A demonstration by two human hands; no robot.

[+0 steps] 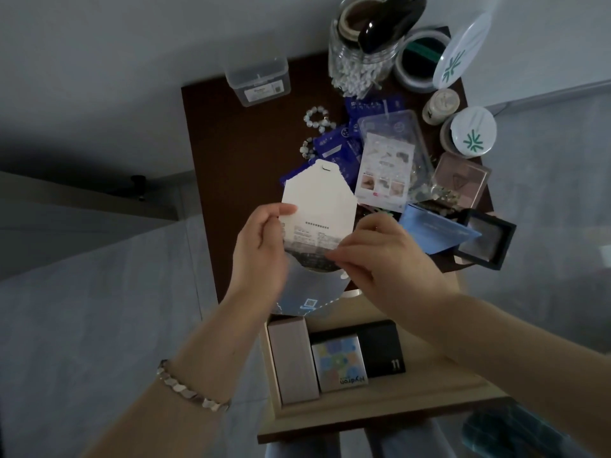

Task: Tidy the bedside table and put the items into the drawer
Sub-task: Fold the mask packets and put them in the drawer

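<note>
— How far along?

— Early, by my reckoning. Your drawer (380, 403) is open at six o'clock and holds three things, left to right: a pale pink box (292, 358), a Hydron box (340, 363) and a black box (383, 353). Most of the work lies on the bedside table (231, 143) at twelve. From nine o'clock round to three you have a clear plastic box (258, 77), a bead bracelet (315, 122), blue sachets (334, 143), a jar of cotton swabs (360, 64), a printed clear packet (390, 160), two white-lidded tubs (469, 133), a blue envelope (433, 233) and a black frame case (486, 239).

— And the piece in hand?

— The white packet (320, 200) is off the table, above its near edge, between your hands. Your left hand (261, 246) pinches its edge at nine o'clock, thumb on top. Your right hand (386, 256) pinches its lower corner at about four. The drawer lies just below, at six. In this dim light I cannot tell whether the translucent part hanging under it belongs to the packet or is a second bag.
</note>
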